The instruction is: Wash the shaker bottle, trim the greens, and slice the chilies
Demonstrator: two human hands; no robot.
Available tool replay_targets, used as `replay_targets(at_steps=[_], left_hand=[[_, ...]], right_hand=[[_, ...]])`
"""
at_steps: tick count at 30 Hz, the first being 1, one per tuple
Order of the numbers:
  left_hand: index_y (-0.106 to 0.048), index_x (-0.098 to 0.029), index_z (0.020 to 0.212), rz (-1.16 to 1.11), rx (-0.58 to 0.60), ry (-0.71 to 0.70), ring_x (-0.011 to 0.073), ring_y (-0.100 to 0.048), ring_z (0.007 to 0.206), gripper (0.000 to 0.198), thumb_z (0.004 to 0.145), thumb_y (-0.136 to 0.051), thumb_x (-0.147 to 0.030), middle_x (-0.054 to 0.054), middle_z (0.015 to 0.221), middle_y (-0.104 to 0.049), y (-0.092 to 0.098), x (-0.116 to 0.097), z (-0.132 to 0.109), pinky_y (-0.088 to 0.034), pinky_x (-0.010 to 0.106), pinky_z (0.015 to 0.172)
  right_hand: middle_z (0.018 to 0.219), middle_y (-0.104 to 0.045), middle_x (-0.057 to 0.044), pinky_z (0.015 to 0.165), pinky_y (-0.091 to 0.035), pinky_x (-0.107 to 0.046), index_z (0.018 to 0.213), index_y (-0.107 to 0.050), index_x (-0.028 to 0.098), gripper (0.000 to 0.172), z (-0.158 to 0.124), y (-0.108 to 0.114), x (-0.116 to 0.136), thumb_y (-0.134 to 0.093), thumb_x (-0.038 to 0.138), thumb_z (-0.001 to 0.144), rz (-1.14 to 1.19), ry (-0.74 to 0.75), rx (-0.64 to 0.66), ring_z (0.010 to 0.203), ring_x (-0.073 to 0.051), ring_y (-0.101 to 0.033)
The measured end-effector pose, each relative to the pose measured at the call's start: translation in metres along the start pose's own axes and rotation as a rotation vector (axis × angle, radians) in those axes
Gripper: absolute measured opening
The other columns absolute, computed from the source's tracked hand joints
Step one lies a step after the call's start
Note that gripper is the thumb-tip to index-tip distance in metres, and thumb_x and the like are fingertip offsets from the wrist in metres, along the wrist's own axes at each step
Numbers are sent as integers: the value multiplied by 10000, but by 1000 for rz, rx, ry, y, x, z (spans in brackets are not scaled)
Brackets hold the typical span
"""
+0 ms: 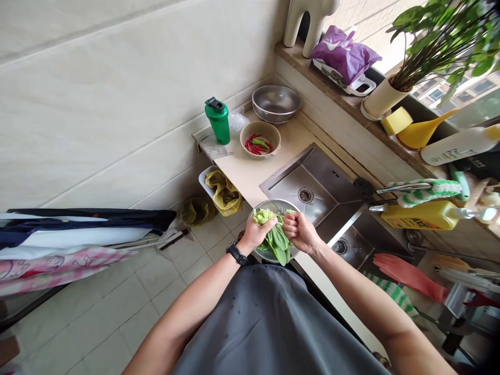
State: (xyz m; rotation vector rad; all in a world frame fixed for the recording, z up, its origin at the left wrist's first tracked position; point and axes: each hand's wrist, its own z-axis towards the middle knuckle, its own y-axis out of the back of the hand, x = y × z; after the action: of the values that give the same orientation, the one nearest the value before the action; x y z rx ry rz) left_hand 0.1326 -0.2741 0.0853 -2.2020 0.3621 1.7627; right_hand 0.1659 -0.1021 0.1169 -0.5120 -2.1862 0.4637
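Just in front of my apron, my left hand (254, 233) is closed around a bunch of leafy greens (278, 242), the pale stem ends pointing up and away and the dark leaves hanging down. To its right, my right hand (301, 233) is curled in a pinch on a small green piece of the same vegetable at the bunch's right side. Beneath both hands is a round metal mesh strainer (283, 202) at the counter's front edge, largely covered by the hands and leaves. A black watch sits on my left wrist.
Beyond the strainer is a steel sink (324, 179). Behind stand a basket of red and green chillies (258, 146), a green shaker bottle (219, 122) and a metal bowl (276, 101). A yellow-lined bin (226, 195) hangs at the counter's left. Bottles and red gloves (410, 276) crowd the right.
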Motion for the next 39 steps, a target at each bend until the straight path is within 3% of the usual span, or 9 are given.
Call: replay_targets(at_steps=[3, 7, 14, 18, 21, 24, 27, 30, 39], left_hand=[[-720, -169, 835, -155, -103, 110, 198, -678, 807, 318, 801, -758, -483, 60, 867, -733, -2, 16, -1, -551, 324, 790], [-746, -156, 906, -292, -139, 248, 223, -706, 852, 390, 692, -860, -461, 85, 941, -763, -4, 33, -6, -569, 365, 837], [-742, -135, 881, -548, -328, 402, 193, -690, 740, 468, 554, -967, -382, 63, 840, -752, 15, 44, -28, -549, 312, 728], [-759, -136, 907, -652, -324, 408, 192, -698, 768, 469, 551, -973, -354, 61, 865, -760, 32, 46, -34, -557, 315, 747], [-786, -136, 983, -628, -310, 445, 219, -719, 838, 533, 537, -973, -361, 88, 960, -781, 40, 43, -31, -573, 345, 809], [-800, -122, 1002, -614, -204, 507, 229, -726, 853, 549, 532, -965, -355, 114, 999, -786, 45, 41, -25, -582, 360, 823], [-808, -115, 966, -563, -82, 529, 215, -721, 766, 482, 570, -934, -358, 117, 943, -788, 46, 39, -18, -593, 353, 750], [-805, -111, 850, -382, 1, 456, 205, -714, 724, 337, 656, -873, -379, 111, 863, -781, 45, 36, -11, -592, 327, 702], [-717, -150, 653, 201, 177, 310, 179, -682, 628, 193, 773, -710, -301, 59, 695, -736, 32, 20, 2, -543, 263, 611]], right_hand=[[638, -277, 79, 446, -278, -188, 778, -385, 244, 278, -3, 14, 7, -538, 432, 913, -97, 146, -88, 498, -95, -257], [680, -529, 24, 593, -419, -230, 836, -565, 206, 335, 23, 12, 13, -531, 521, 946, -642, 243, -121, 610, -122, -482], [837, -759, -48, 686, -438, -206, 805, -702, 154, 222, 167, -106, -4, -587, 278, 948, -1558, 173, 88, 765, -145, -658], [1025, -773, -147, 729, -473, -240, 1028, -735, 105, 245, 217, -147, -11, -694, 306, 893, -1730, 39, 68, 905, -221, -704], [1138, -753, -137, 833, -487, -249, 1269, -657, 107, 356, 203, -120, 6, -563, 287, 977, -1637, 206, 9, 992, -198, -695], [1070, -760, -93, 853, -487, -255, 1248, -669, 138, 323, 147, -55, 31, -512, 259, 993, -1606, 389, -81, 933, -170, -689], [908, -751, -89, 768, -486, -267, 1010, -738, 143, 242, 78, 16, 32, -508, 211, 978, -1836, 145, -80, 825, -186, -684], [1037, -738, -115, 742, -493, -269, 1056, -725, 159, 224, 32, 61, 5, -532, 133, 945, -2016, -130, -43, 868, -204, -697], [1082, -697, -204, 844, -508, -349, 1013, -717, 95, 316, 19, 78, -41, -428, 1, 926, -2226, 42, -58, 1097, -291, -619]])
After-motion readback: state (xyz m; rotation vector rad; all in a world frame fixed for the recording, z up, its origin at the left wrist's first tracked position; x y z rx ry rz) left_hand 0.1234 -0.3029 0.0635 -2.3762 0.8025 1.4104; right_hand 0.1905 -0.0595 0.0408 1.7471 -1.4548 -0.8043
